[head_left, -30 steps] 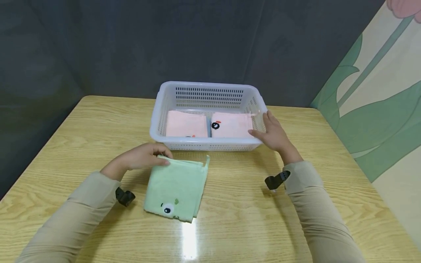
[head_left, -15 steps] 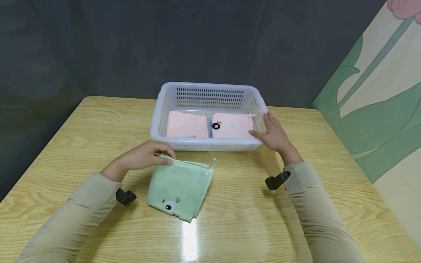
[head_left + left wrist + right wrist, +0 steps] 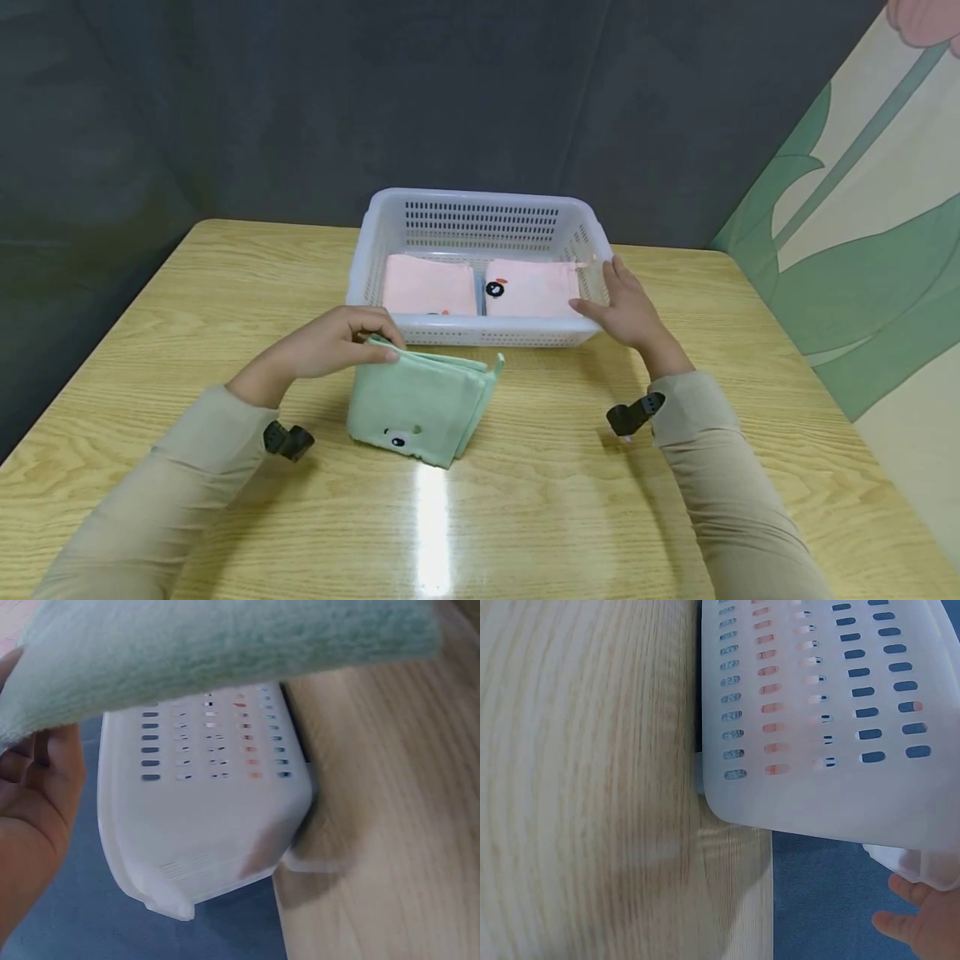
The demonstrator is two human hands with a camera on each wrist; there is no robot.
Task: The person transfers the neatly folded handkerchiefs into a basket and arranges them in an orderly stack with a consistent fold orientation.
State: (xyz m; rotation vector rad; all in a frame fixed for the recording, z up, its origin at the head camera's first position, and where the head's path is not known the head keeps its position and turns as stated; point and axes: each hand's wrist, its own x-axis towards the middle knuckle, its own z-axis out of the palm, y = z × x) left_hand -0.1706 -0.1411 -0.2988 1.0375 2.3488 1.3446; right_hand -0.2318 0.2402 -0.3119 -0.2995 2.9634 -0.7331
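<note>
My left hand [image 3: 337,340] pinches the upper edge of a folded green towel [image 3: 420,400], thumb in front and fingers behind. The towel hangs tilted in front of the basket, with an embroidered eye near its lower edge and a small loop at its upper right corner. In the left wrist view, its thick fold [image 3: 225,652] covers the top. My right hand [image 3: 630,308] rests on the right front corner of a white plastic basket [image 3: 480,330], with its fingers mostly straight. Two folded pink towels, a left one [image 3: 431,283] and a right one [image 3: 536,287], lie side by side inside.
Something blue [image 3: 480,293] shows between the pink towels. The basket stands near the back of a wooden table [image 3: 570,500], before a dark cloth backdrop [image 3: 450,92]. A wall with painted leaves [image 3: 862,267] borders the right side.
My left hand has raised the green towel and brought it slightly right and closer to the basket; its lower edge has come up. My right hand has stayed on the basket's corner.
</note>
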